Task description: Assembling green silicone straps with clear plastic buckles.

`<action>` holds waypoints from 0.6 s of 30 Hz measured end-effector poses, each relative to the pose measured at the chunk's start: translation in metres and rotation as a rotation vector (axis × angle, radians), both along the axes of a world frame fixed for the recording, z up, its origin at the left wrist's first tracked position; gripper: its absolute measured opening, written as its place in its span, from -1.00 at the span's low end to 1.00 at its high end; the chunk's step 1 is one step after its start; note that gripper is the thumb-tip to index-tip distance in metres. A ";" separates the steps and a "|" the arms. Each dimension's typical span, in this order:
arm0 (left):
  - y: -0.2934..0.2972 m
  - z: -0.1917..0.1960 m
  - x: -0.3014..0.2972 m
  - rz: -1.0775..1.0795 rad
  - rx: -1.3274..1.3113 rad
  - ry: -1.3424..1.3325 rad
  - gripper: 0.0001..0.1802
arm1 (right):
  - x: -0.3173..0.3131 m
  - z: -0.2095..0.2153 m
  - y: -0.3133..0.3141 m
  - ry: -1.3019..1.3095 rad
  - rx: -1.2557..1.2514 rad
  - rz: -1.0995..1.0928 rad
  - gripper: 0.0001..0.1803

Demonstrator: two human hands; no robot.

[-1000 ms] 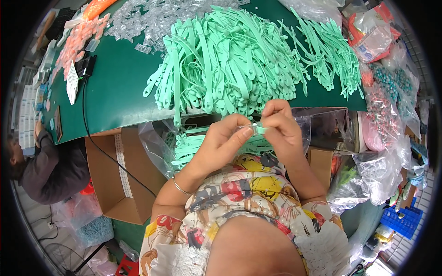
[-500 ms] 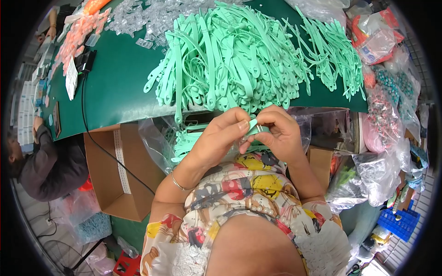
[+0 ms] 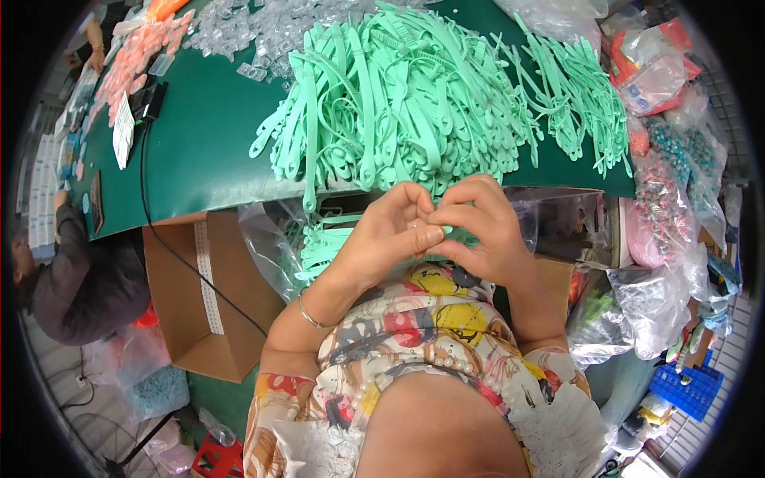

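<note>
Close to my chest, I see my left hand (image 3: 388,233) and right hand (image 3: 480,231) meeting fingertip to fingertip, both pinching one small mint-green strap piece (image 3: 448,231) between them; most of it is hidden by the fingers. Just below the grip, a clear plastic bag (image 3: 275,247) hangs open, holding more green straps (image 3: 319,243). Beside it to my left stands an open cardboard box (image 3: 199,295). Beyond the grip, a large heap of green straps (image 3: 422,103) covers the green table (image 3: 199,151). Farther left on it lie clear plastic pieces (image 3: 247,28) and pink pieces (image 3: 135,56). Right of the grip, bags of coloured parts (image 3: 661,183) pile up.
</note>
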State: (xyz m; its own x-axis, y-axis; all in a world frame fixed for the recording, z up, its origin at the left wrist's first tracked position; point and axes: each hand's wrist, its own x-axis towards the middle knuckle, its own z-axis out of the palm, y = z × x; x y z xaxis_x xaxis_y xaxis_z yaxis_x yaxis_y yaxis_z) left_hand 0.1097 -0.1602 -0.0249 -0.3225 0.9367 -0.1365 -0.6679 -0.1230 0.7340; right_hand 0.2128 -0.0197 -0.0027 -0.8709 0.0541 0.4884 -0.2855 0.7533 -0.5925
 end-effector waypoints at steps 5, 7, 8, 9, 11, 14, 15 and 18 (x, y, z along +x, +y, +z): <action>-0.003 -0.003 0.003 0.109 -0.056 0.393 -0.75 | 0.015 0.003 -0.004 -0.305 -0.441 -0.081 -0.88; -0.006 0.002 0.003 0.087 -0.042 0.454 -0.79 | 0.018 0.006 -0.008 -0.383 -0.590 -0.079 -0.84; -0.007 0.005 0.001 0.032 -0.050 0.541 -0.82 | 0.020 0.002 -0.008 -0.375 -0.637 -0.035 -0.85; -0.006 0.010 -0.001 -0.020 -0.059 0.627 -0.84 | 0.021 -0.001 -0.007 -0.369 -0.684 0.011 -0.86; -0.006 0.026 -0.007 -0.226 -0.236 0.644 -0.83 | 0.022 -0.002 -0.008 -0.289 -0.676 0.030 -0.86; -0.007 0.008 -0.006 -0.166 0.175 0.706 -0.82 | 0.022 -0.010 -0.011 -0.231 -0.804 0.258 -0.85; -0.008 0.009 -0.005 -0.162 0.168 0.705 -0.82 | 0.023 -0.009 -0.013 -0.233 -0.808 0.264 -0.85; -0.008 0.007 -0.002 -0.275 0.093 0.190 -0.82 | 0.024 -0.007 -0.017 -0.198 -1.093 0.286 -0.84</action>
